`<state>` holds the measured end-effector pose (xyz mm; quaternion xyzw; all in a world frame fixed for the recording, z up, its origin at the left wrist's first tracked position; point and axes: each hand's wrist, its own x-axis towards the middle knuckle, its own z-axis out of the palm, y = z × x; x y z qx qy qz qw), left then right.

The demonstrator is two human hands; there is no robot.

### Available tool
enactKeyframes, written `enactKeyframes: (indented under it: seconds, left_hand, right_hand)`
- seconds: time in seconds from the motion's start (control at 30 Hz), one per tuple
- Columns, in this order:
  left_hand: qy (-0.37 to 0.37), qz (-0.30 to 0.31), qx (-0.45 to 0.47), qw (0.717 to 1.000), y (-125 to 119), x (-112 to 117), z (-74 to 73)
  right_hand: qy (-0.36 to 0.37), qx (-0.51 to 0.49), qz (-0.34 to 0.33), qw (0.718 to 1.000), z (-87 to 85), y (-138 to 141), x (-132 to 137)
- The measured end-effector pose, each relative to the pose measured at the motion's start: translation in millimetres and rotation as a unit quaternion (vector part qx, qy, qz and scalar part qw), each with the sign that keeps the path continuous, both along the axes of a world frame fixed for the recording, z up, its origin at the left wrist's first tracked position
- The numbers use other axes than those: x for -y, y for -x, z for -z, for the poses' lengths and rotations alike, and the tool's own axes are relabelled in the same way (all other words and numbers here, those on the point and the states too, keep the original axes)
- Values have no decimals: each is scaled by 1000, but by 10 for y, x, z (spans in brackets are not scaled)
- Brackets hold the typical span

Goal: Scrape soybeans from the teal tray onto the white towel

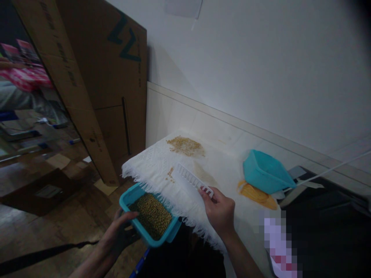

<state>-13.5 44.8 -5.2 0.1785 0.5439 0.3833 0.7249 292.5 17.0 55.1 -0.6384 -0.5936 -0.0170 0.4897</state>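
Observation:
My left hand (120,228) grips the left rim of a blue plastic basin (124,200), its thumb over the edge. Soybean-like yellow beans (152,214) fill much of the basin, which is held below the table's fringed edge. In my right hand (218,208) is a flat white plastic scraper (188,179) with a ribbed edge, held low over the white cloth (150,162). A few loose beans (170,174) lie just left of the scraper. Farther back, a larger spread of beans (186,146) rests on the cloth.
An empty-looking turquoise scoop-shaped container (266,172) sits at the right beside a yellow cloth (257,195). A tall cardboard box (116,77) stands left of the table, against the white wall (246,58). Part of another person in pink and grey (26,79) shows far left.

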Motion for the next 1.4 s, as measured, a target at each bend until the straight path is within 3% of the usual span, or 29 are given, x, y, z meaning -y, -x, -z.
enactKeyframes:
  seconds: [0.33, 0.67, 0.87, 1.4]
  left_hand:
    - [7, 2, 10, 1000, 25, -28, 50]
    - [-3, -8, -4, 1000, -15, -8, -60]
    - [7, -9, 1, 1000, 11, -30, 5]
    - [-4, -2, 20, 1000, 85, -68, 12]
  right_hand:
    - [-7, -23, -21, 999, 17, 90, -7]
    - [8, -48, -43, 998, 1, 174, -56]
    - [-4, -36, -45, 998, 0, 231, -71]
    - [-117, 159, -66, 978, -89, 399, -44]
